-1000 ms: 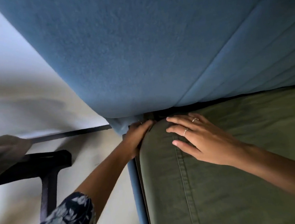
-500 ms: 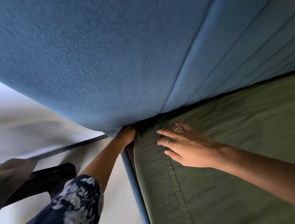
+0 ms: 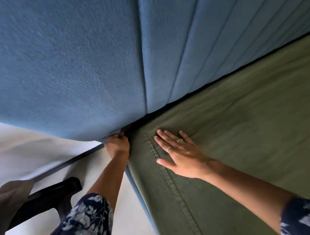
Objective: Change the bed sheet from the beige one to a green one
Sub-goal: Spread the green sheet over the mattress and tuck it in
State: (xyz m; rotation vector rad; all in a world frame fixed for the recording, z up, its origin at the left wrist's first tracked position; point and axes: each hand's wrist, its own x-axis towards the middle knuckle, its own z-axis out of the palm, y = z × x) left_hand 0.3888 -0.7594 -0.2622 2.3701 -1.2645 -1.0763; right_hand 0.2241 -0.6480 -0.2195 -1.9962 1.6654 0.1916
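Note:
The green sheet [image 3: 245,128] covers the mattress, a stitched hem running down its left side. My right hand [image 3: 179,152] lies flat on the sheet near the top corner, fingers straight and spread, two rings on them. My left hand [image 3: 118,145] is at the mattress corner, beside the blue bed frame edge [image 3: 138,190], its fingers curled down into the gap under the headboard; the fingertips are hidden there, so what they hold cannot be seen. No beige sheet is in view.
A padded blue headboard [image 3: 89,57] fills the upper frame, close over the corner. A dark chair [image 3: 50,195] with beige cloth [image 3: 5,199] on it stands left on the pale floor. A white wall with a dark skirting line lies behind.
The view has swung nearer the headboard. My right hand has slid slightly back from the corner and flattened. My left hand stays tucked at the corner.

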